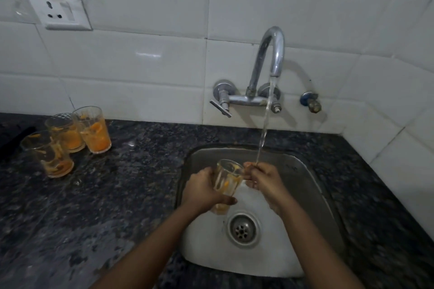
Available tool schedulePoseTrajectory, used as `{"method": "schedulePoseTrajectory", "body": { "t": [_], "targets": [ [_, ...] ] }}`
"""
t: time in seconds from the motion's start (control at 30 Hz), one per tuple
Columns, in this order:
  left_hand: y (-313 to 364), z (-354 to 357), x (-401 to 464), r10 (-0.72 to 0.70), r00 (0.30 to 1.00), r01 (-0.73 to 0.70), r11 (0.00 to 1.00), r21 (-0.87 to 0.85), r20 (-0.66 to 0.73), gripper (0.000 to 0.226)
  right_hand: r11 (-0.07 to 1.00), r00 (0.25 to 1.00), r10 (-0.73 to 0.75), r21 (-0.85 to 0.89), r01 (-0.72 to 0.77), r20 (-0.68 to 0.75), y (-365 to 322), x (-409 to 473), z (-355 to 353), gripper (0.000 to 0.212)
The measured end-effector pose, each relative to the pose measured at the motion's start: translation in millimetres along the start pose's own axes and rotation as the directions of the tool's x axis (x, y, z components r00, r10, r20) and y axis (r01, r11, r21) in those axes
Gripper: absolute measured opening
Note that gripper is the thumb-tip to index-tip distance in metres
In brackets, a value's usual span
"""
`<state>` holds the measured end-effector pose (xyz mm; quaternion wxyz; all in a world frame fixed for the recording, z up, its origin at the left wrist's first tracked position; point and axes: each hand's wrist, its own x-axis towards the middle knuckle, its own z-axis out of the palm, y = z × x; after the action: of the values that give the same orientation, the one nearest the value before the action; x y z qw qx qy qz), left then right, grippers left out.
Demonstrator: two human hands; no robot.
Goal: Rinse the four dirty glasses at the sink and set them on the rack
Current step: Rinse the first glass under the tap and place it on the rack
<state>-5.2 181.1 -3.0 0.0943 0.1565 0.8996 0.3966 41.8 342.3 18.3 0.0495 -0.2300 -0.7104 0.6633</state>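
My left hand grips a clear glass smeared with orange residue, held over the steel sink. My right hand is beside the glass rim, its fingers curled at the rim, and the water stream from the tap lands on its fingers. Three more dirty glasses with orange residue stand on the dark counter at the left: one in front, one behind and one to the right. No rack is in view.
The sink drain lies below my hands. A tap handle and a small valve stick out of the white tiled wall. A wall socket is at upper left. Dark speckled counter surrounds the sink.
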Motion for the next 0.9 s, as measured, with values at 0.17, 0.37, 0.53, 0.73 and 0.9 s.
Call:
{"method": "schedulePoseTrajectory", "body": {
  "t": [0.17, 0.37, 0.53, 0.73, 0.9],
  "targets": [
    [24.4, 32.9, 7.5, 0.018, 0.998, -0.016, 0.999, -0.034, 0.064, 0.075, 0.999, 0.999, -0.043, -0.01, 0.043, -0.005, 9.1, -16.3, -28.6, 0.012],
    [39.1, 44.3, 18.6, 0.073, 0.987, -0.044, 0.979, -0.199, 0.145, 0.064, 0.998, 0.998, -0.065, -0.002, 0.065, 0.023, 21.5, -9.6, -43.0, 0.06],
    [42.2, 43.2, 19.6, 0.151, 0.96, -0.057, 0.93, -0.362, 0.236, 0.064, 0.992, 0.991, -0.124, -0.012, 0.124, -0.042, 23.9, -2.0, -37.3, 0.057],
    [36.6, 26.5, 21.5, 0.305, 0.952, -0.281, 0.916, -0.288, 0.041, 0.073, 0.968, 0.967, -0.241, -0.099, 0.232, -0.086, 13.2, 11.3, -35.2, 0.058],
    [47.2, 15.0, 23.1, 0.629, 0.775, -0.626, 0.777, -0.06, 0.058, 0.036, 0.901, 0.929, -0.363, -0.284, 0.329, -0.073, 2.8, 27.8, -32.8, 0.054]
  ]
}}
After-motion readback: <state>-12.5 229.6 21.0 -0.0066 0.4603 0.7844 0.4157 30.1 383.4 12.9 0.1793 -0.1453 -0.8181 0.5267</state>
